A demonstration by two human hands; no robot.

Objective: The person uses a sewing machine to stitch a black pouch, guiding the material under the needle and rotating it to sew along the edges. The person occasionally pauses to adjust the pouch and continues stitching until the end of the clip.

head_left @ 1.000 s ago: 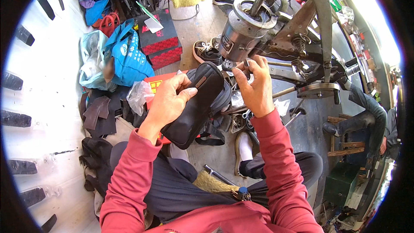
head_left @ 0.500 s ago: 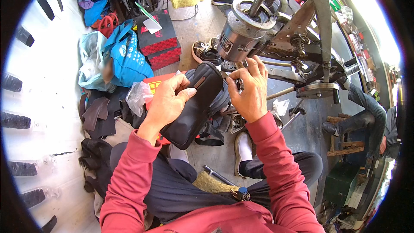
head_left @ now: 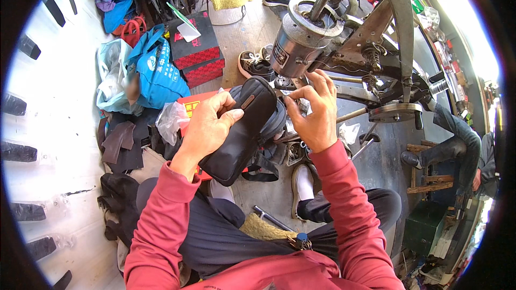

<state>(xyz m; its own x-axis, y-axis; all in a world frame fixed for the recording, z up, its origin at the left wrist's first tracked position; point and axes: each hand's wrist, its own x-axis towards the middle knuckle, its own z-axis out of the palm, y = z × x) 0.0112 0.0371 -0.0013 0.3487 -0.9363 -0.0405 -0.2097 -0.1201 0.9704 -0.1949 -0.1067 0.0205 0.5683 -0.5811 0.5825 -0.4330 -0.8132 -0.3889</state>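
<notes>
A long black zip pouch (head_left: 236, 142) with a small brown tag lies tilted in front of me, above my lap. My left hand (head_left: 207, 129) pinches its left edge between thumb and fingers. Off the pouch's upper right end is my right hand (head_left: 318, 115), thumb and forefinger pressed together; whatever is between them is too small to make out. Just beyond my right hand stands a metal shoe-patching sewing machine (head_left: 306, 40) with a round steel head. A dark blue-grey bag (head_left: 274, 123) with black straps sits behind the pouch.
To the left are a blue shopping bag (head_left: 161, 67), a pale plastic bag (head_left: 113, 75) and stacked black-and-red boxes (head_left: 196, 45). Dark sneakers (head_left: 253, 64) stand beyond the pouch. A seated person's leg (head_left: 457, 134) and a wooden stool (head_left: 430, 182) are at the right.
My right hand has shifted slightly to the right and turned a little, its fingers still pinched. My left hand and the pouch have hardly moved.
</notes>
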